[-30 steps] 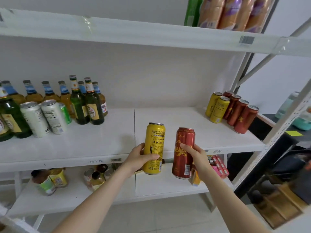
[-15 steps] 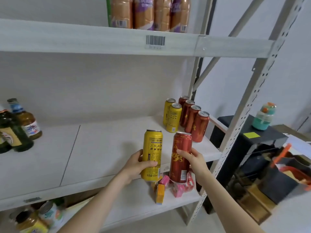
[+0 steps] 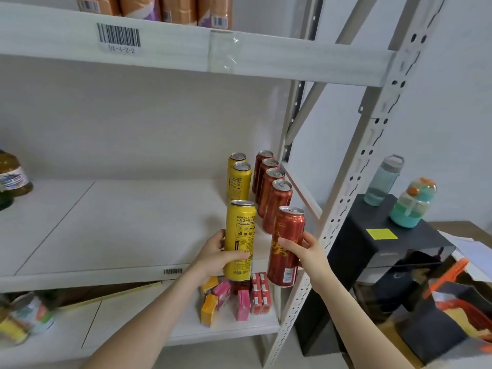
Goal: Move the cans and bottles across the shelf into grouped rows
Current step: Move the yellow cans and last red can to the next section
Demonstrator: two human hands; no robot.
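The left hand (image 3: pixel 213 259) grips one yellow can (image 3: pixel 241 230) upright, its thumb across the front of the lower half and its fingers curled behind. The right hand (image 3: pixel 306 251) grips one red can (image 3: pixel 288 243) upright in the same manner, at mid-height. Both cans hang in the air over the front edge of the shelf (image 3: pixel 119 222), just left of the post (image 3: pixel 354 182), with the red can the nearer to the post. Each can sits directly in front of the standing row of its own colour. This is probably deliberate, so that each can may go down as the next front member of its row without the arms crossing. The upright hold keeps the bases level for setting down. The low and mid-height grips leave the tops free. Counts: the yellow row (image 3: pixel 239 179) has two cans standing, which makes three with the held one. The red row (image 3: pixel 274 187), between the yellow row and the post, has four standing, which makes five with the held one. Far left of the post, one amber bottle (image 3: pixel 12 174) stands at the frame edge, and a darker one beside it is mostly cut off.
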